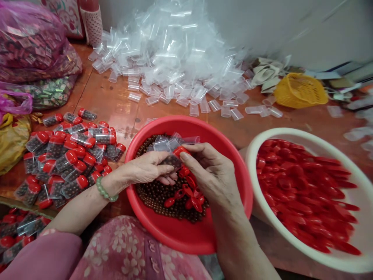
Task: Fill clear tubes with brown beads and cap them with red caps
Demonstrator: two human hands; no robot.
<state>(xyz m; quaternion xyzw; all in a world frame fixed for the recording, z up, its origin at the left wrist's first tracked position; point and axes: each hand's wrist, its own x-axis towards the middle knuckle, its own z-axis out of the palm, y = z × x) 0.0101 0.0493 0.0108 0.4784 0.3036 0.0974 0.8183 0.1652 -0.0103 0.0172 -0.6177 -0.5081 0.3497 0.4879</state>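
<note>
My left hand (151, 168) is closed around a clear plastic tube (171, 160) holding dark beads, above the red basin (230, 217). My right hand (211, 167) pinches the red cap (181, 151) at the tube's upper end between thumb and fingers. Whether the cap is fully seated I cannot tell. Below both hands, brown beads (157, 202) fill the basin's bottom. Several red caps with spoon-like tails (192, 196) lie on the beads. Some clear tubes (161, 144) rest at the basin's far side, partly behind my hands.
Capped, bead-filled tubes (70, 159) are heaped at left. Clear tubes (180, 58) form a tall pile at the back. A white basin (291, 134) of red spoon-like pieces (303, 190) stands at right. Also around are a yellow basket (301, 91) and plastic bags (32, 42).
</note>
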